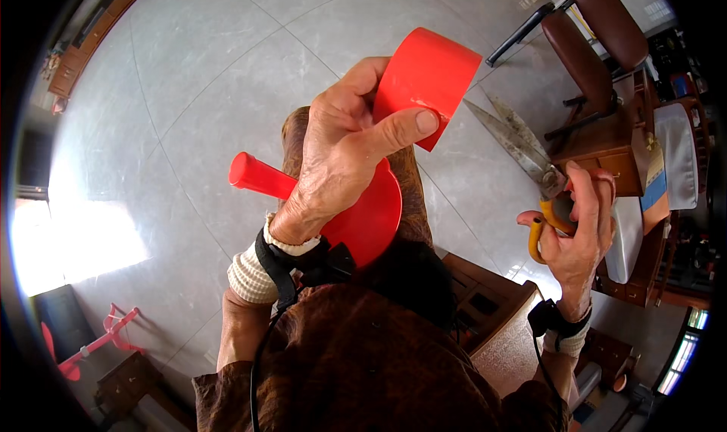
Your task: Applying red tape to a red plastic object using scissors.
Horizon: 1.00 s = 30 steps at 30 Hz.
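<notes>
My left hand is in front of me, thumb and fingers closed on a wide, curved red band; whether it is a tape roll or a plastic piece I cannot tell. Below that hand, a round red pan-like vessel with a straight handle lies over my lap, partly covered by my wrist. Off to the right, my right hand grips a pair of scissors by yellow-orange handles. Their worn metal blades are parted and point up and left, with the tips close to the band but apart from it.
Grey tiled floor spreads around my knees. A brown padded chair stands at upper right, beside wooden furniture. Low on the right is a wooden cabinet. A pink stand-like object is at lower left.
</notes>
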{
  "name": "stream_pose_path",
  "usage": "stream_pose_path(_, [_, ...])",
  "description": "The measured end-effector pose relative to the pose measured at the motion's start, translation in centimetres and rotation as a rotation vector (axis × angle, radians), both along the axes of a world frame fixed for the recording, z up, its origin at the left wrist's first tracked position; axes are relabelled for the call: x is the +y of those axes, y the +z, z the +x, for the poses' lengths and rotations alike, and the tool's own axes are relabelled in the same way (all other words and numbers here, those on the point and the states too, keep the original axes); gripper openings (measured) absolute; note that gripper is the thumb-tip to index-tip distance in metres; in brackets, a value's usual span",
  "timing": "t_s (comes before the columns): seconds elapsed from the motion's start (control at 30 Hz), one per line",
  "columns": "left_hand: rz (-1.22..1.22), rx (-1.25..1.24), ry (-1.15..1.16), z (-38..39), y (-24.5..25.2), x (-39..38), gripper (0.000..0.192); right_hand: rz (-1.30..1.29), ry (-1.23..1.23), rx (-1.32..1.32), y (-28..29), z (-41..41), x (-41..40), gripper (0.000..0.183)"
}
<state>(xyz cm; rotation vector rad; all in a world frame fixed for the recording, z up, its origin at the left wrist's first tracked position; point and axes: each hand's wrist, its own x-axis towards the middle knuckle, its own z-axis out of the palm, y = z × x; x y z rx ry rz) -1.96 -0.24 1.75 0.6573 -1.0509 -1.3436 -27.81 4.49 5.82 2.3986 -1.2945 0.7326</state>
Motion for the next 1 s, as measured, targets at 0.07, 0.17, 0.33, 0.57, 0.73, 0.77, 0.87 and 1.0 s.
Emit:
stream_pose_path(0.07, [0.006, -0.005, -0.003, 0.0, 0.1, 0.1, 0.039, 0.010, 0.016, -0.018, 0.0, 0.0, 0.1, 0.066])
stream_pose_path(0.17, [0.015, -0.019, -0.005, 0.1, 0.1, 0.2, 0.038, -0.007, 0.011, -0.014, -0.1, 0.0, 0.2, 0.064])
stream_pose_path(0.33, [0.010, -0.034, -0.010, -0.1, 0.1, 0.2, 0.038, -0.035, 0.012, 0.005, -0.2, -0.5, 0.4, 0.063])
stream_pose_path(0.57, [-0.020, -0.055, -0.003, -0.3, 0.1, 0.4, 0.039, -0.006, 0.010, 0.002, -0.2, -0.8, 0.7, 0.063])
stream_pose_path(0.73, [-0.026, -0.069, 0.009, -0.3, 0.2, 0.5, 0.039, -0.005, -0.007, -0.007, -0.1, -0.7, 1.0, 0.064])
stream_pose_path(0.77, [-0.035, -0.110, 0.022, -0.3, 0.2, 0.6, 0.038, -0.029, 0.000, 0.005, 0.1, -0.6, 1.1, 0.065])
stream_pose_path(0.87, [-0.061, -0.194, 0.052, -0.4, 0.4, 0.8, 0.036, -0.006, -0.015, -0.001, 0.1, -0.2, 1.1, 0.068])
stream_pose_path(1.0, [-0.187, -0.373, 0.168, -0.6, 0.0, 0.8, 0.035, 0.116, -0.093, -0.013, 0.5, 0.3, 1.4, 0.073])
